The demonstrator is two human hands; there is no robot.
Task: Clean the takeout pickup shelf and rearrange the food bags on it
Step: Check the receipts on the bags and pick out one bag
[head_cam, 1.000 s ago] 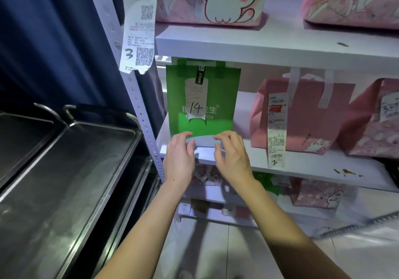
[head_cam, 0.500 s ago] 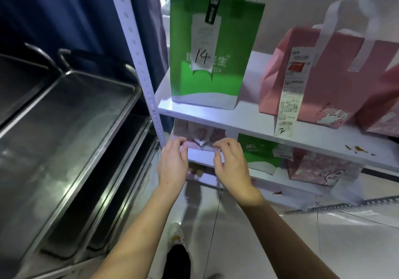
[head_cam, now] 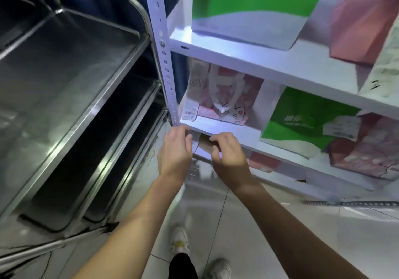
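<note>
The white metal pickup shelf (head_cam: 248,56) ran with its long axis from the near left, at the perforated white upright post (head_cam: 166,67), away to the right, its boards stacked one under another and their front edges facing the person. On the upper board stood a green and white paper bag (head_cam: 248,8), upright with its broad face to the front, and just beside it on the right a plain pink paper bag (head_cam: 362,23). On the board below, a pink cartoon-cat bag with white handles (head_cam: 224,97) sat at the left end against the post, a receipt hanging down its left side; further right stood a second green bag (head_cam: 302,121) and then a dark pink patterned bag (head_cam: 371,149), touching it. Both hands were at the front lip of that lower board, near the post: the left hand (head_cam: 176,151) with fingers loosely curled, its fingertips at the lip, and the right hand (head_cam: 228,155) with fingers bent toward a brown item tucked beneath the board; whether either grip actually pinched anything could not be told. A second earlier the hands had been at the base of the green bag on the upper board; since then they had come down one board, and the view had tilted down. To the left stood a stainless steel tiered cart (head_cam: 71,97), and below, on the pale tiled floor (head_cam: 248,224), white sneakers (head_cam: 180,240).
</note>
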